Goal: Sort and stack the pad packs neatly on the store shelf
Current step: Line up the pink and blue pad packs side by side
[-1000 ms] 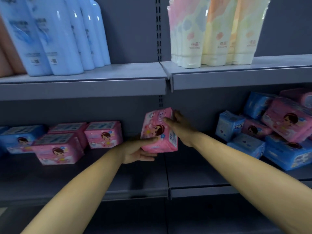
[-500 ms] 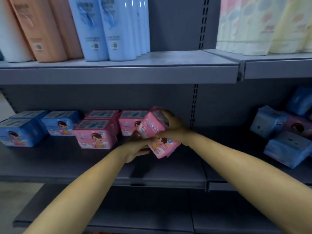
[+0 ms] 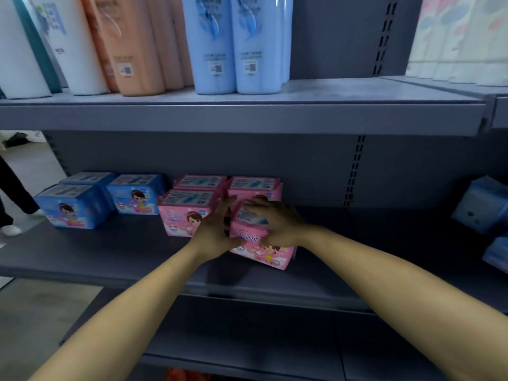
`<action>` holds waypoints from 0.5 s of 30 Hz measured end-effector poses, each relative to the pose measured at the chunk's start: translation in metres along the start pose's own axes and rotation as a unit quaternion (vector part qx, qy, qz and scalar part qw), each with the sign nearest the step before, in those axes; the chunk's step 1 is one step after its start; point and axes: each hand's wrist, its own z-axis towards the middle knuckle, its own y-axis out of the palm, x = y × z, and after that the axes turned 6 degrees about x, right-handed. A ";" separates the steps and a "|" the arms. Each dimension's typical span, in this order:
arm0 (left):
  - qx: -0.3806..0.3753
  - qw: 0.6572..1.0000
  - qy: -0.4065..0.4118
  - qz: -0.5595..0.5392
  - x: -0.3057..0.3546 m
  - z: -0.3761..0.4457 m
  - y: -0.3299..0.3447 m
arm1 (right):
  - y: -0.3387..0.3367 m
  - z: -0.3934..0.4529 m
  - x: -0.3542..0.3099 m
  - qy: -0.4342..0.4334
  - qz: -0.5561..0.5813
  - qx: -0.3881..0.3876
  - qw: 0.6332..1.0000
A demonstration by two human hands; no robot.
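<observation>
Here, grey metal store shelf (image 3: 82,259) runs under both hands. Above the hands, upper grey shelf board (image 3: 247,116) carries tall blue plastic bottles (image 3: 236,45), with peach-coloured bottles (image 3: 132,45) and white bottles (image 3: 68,45) off to the left. Left of the left hand, row of blue soft pad packs (image 3: 71,207). Just left of and behind the hands, three pink soft pad packs (image 3: 184,213), two behind, one in front. Far right of the right hand, loose blue packs (image 3: 478,207), blurred. Pink cartoon-print pad pack (image 3: 264,251) sits between the hands, tilted, bottom on the shelf, just right of the front pink pack. Left hand (image 3: 214,232) pressed on its left side, fingers spread narrow. Right hand (image 3: 277,224) clamped over its top and front.
</observation>
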 end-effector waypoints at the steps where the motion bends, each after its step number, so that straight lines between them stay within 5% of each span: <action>1: 0.000 1.000 0.009 0.002 -0.005 0.000 -0.002 | 0.001 0.003 -0.002 -0.004 0.008 0.005 1.000; 10: 0.006 0.998 0.010 0.068 -0.021 0.011 -0.007 | 0.007 0.020 -0.001 -0.028 -0.013 0.034 0.999; 15: 0.027 0.979 0.035 0.200 -0.026 0.020 -0.006 | 0.010 0.022 0.011 0.075 -0.020 0.082 0.994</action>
